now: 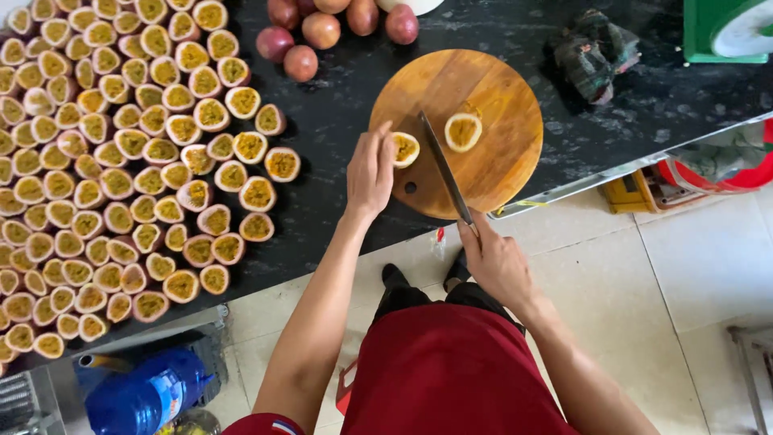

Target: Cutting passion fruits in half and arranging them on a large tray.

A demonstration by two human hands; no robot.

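Observation:
A round wooden cutting board lies on the dark counter. My left hand holds one passion fruit half at the board's left side, cut face up. The other half rests on the board, to the right of the blade. My right hand grips the handle of a long knife, whose blade lies across the board between the two halves, tip pointing away from me.
Many cut passion fruit halves cover the counter's left part. Whole purple fruits sit at the back. A crumpled dark cloth and a green scale are at right. A blue bottle stands below the counter.

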